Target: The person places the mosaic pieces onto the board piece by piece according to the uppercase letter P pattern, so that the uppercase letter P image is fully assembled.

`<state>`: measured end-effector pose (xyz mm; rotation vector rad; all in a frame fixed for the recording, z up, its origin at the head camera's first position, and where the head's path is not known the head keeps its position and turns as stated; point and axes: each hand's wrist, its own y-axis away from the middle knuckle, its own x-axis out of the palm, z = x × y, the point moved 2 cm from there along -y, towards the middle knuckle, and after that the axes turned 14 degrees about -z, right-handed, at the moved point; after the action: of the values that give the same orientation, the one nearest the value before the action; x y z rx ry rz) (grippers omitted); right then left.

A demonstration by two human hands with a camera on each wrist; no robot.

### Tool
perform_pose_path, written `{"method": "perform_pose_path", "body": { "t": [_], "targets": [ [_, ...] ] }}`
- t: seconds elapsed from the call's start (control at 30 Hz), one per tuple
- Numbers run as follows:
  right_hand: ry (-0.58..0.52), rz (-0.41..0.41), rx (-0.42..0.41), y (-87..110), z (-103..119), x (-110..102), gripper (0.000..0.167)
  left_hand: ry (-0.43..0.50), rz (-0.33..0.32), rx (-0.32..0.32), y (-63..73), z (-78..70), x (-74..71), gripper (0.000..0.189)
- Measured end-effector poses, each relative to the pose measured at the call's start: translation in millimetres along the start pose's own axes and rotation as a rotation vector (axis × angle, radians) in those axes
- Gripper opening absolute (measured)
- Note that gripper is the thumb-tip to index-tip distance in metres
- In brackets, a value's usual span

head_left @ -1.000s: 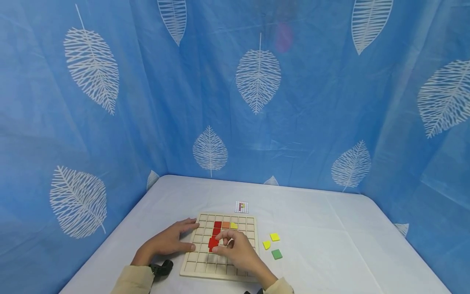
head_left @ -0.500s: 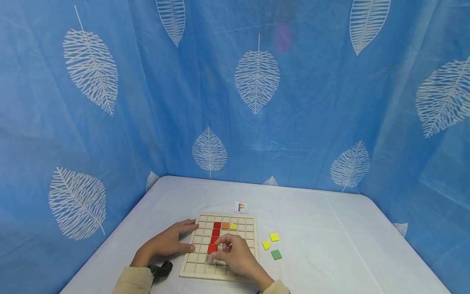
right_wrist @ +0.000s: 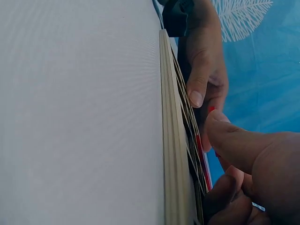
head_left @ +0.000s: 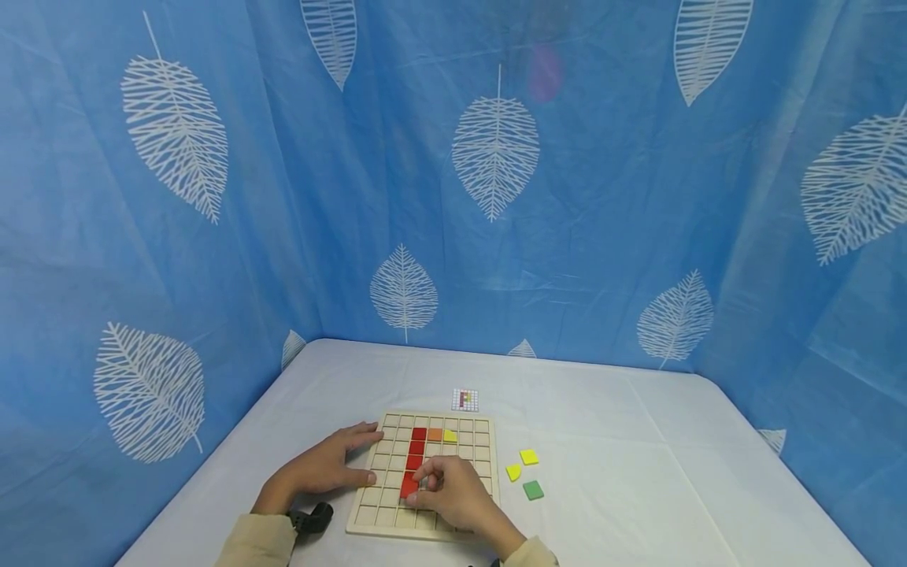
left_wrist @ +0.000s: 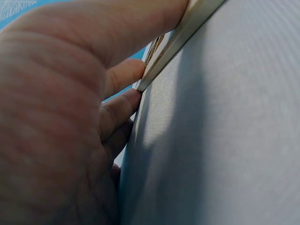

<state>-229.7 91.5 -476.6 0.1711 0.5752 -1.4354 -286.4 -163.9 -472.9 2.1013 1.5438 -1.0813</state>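
A wooden grid board lies on the white table. My left hand rests at its left edge, thumb and fingers extended against the rim; in the left wrist view the fingertips touch the board's side. Over the lower middle, my right hand pinches a red tile between thumb and index finger, partly covering it. Above this tile, red tiles run in a column, with an orange tile and a yellow tile along the top row. In the right wrist view, red shows at the thumb tip.
Right of the board lie a yellow square tile, a yellow rounded tile and a green square tile. A small printed pattern card sits behind the board. Blue leaf-patterned curtains surround the table.
My right hand has moved the pinched red tile slightly toward the near side, down the column, uncovering more of the red tiles above it. The left hand has stayed at the board's edge.
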Motion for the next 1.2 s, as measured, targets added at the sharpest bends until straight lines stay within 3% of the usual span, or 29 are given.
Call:
{"method": "perform_pose_path", "body": {
  "t": [0.4,1.2],
  "targets": [
    [0.111,0.028,-0.004,-0.8,3.2,0.0,0.020,0.003,0.007,-0.015,-1.0,-0.3,-0.9,0.080],
    [0.112,0.019,-0.016,0.5,3.2,0.6,0.019,0.009,0.001,-0.008,-1.5,2.9,1.5,0.080]
  ]
}}
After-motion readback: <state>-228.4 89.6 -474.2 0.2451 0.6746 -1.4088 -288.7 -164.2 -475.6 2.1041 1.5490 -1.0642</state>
